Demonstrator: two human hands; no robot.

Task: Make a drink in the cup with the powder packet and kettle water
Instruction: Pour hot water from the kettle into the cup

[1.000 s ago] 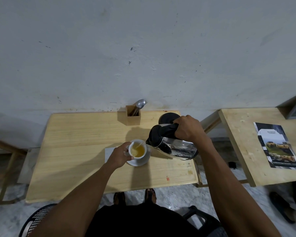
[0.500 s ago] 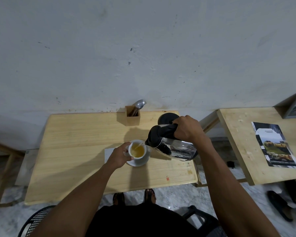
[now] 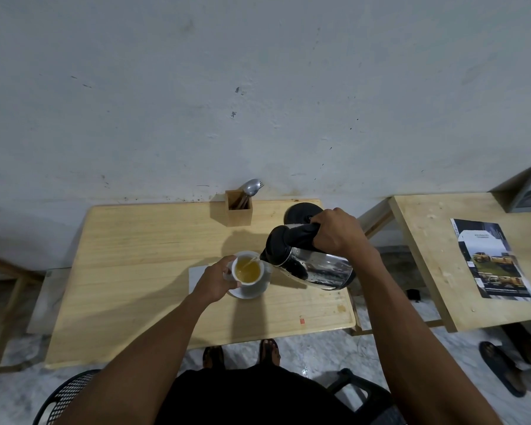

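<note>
two hands, right hand [image 3: 337, 231] tilting kettle [image 3: 313, 265], left hand [image 3: 215, 279] steadying cup [image 3: 247, 269]

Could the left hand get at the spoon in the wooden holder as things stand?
Probably not now: the left hand grips the cup under the pour, and the spoon stands beyond it at the wall.

Print on the brochure [image 3: 492, 259] is too small to read

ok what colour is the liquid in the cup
Yellow-amber, filling the white cup; seen in the head view.
</note>
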